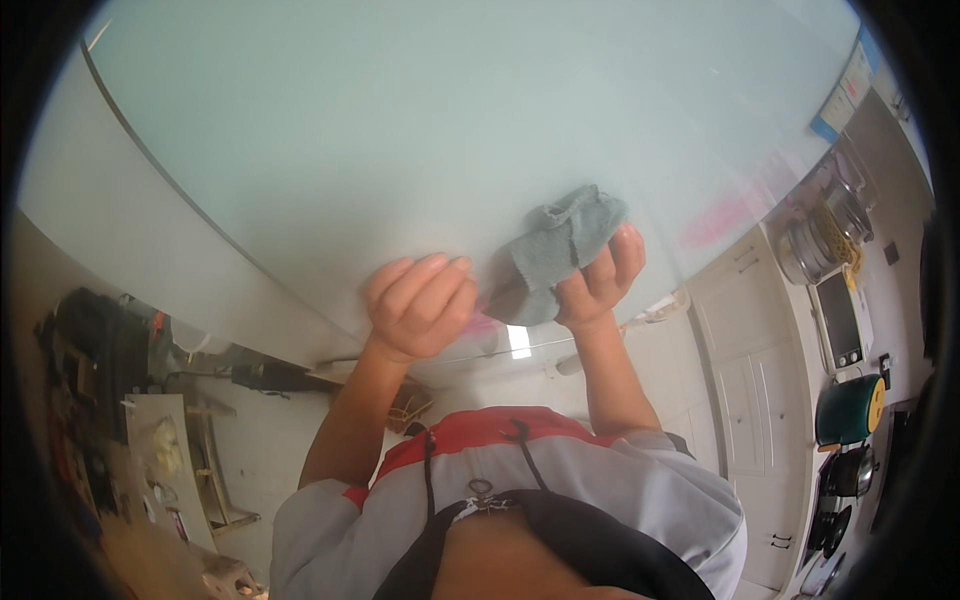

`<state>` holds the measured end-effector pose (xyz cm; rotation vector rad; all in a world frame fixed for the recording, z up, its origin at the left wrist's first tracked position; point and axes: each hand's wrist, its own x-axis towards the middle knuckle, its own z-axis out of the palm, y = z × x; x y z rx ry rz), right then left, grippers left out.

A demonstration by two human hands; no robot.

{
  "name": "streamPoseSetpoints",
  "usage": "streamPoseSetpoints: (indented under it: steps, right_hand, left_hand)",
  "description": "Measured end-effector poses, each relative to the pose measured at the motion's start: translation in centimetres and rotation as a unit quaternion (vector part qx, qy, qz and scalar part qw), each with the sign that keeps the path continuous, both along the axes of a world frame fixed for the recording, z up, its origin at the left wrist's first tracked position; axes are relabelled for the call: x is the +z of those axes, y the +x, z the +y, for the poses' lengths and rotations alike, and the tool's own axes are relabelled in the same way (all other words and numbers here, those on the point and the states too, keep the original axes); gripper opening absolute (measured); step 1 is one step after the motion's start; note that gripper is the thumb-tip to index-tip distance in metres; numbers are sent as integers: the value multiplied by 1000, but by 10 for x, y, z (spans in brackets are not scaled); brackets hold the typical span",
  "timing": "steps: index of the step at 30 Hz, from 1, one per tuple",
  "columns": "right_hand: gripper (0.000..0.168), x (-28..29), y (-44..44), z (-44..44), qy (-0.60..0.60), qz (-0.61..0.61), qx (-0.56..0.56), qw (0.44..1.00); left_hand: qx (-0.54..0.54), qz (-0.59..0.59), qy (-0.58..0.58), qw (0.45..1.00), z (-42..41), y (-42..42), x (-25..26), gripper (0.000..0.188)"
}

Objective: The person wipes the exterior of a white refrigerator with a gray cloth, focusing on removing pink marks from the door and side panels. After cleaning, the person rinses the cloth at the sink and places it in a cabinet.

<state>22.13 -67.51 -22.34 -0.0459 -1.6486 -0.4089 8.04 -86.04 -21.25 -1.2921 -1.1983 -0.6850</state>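
A large, glossy pale green-white panel point(465, 135) spreads out in front of me. A folded grey-green cloth point(561, 251) lies against its surface. My right hand point(604, 274) grips the cloth from its right side, with fingertips showing along the edge. Left of the cloth, my left hand point(421, 307) rests by the panel, apart from the cloth. Its fingers lie close together and bent; its palm is hidden, so whether anything is under it does not show.
A dark seam point(180, 195) runs down the panel's left side. Pink streaks point(739, 206) show at its right. Beyond stand white cabinets point(750, 382), with a microwave oven point(841, 319), a green pot point(847, 410) and stacked pans point(801, 251). Cluttered shelving point(161, 457) is at the left.
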Motion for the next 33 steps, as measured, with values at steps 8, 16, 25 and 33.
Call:
streamPoseSetpoints:
  steps: [8, 16, 25, 33]
  right_hand:
    - [30, -5, 30, 53, -18, 82, -66, 994]
    - [48, -4, 57, 80, -145, 133, -100, 975]
    - [43, -16, 67, 101, -227, 222, -92, 944]
    - [47, -33, 61, 85, -332, 204, -103, 915]
  left_hand:
    - [-1, 11, 12, 1000, 5, 0, 3, 12]
    - [1, 4, 11, 1000, 3, 1, 1, 12]
    - [-1, 8, 13, 1000, 6, 1, 4, 11]
    - [-7, 5, 15, 1000, 7, 1, 2, 11]
